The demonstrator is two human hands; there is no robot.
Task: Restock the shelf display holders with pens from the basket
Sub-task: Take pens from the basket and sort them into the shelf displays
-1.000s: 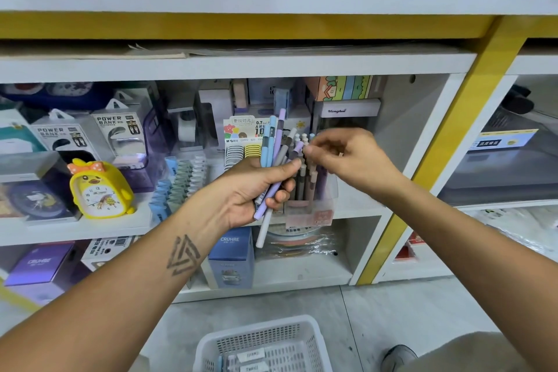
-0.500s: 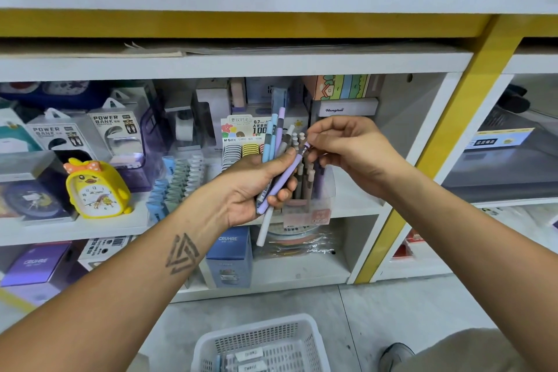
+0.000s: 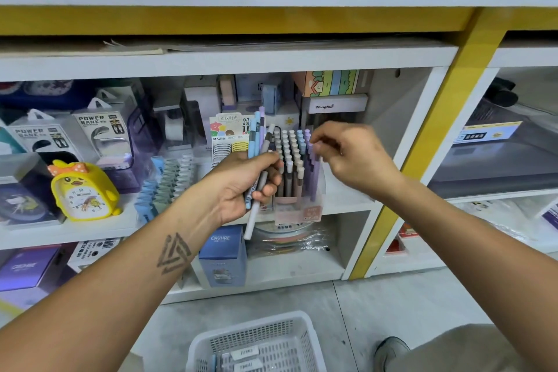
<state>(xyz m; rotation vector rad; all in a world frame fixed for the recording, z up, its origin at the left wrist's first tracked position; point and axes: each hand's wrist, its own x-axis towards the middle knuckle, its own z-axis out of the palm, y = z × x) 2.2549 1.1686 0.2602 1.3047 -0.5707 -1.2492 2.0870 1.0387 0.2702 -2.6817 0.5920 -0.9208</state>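
I see the white shelf unit [image 3: 229, 61] spanning the view, with the white perforated plastic basket [image 3: 255, 341] on the floor below. On the middle shelf stands the clear plastic display holder [image 3: 297, 193], packed with upright capped pens. My left hand [image 3: 241, 187] clasps a loose bundle of slim pastel pens [image 3: 257, 154]. My right hand [image 3: 347, 157] pinches the cap of a lilac pen [image 3: 314, 172] at the holder's right edge. They look light, stiff and smooth; I'd grip mid-barrel.
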